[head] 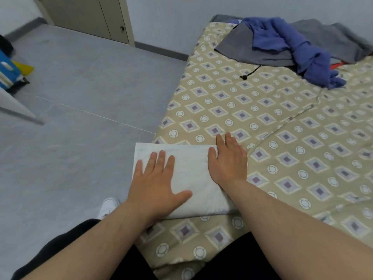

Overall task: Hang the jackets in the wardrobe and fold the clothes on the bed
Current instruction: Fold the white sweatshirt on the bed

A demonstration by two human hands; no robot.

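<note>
A folded white garment lies at the near left edge of the bed, which has a beige patterned cover. My left hand presses flat on the garment's left part, fingers spread. My right hand lies flat along its right edge, fingers straight and reaching onto the cover. At the far end of the bed a grey garment lies spread out, with a crumpled blue garment on top of it. The wardrobe stands against the far wall, its doors closed.
Grey floor runs along the left of the bed. A blue and yellow object sits at the far left beside a pale furniture edge. My white shoe shows below my left wrist. Something red peeks from under the clothes.
</note>
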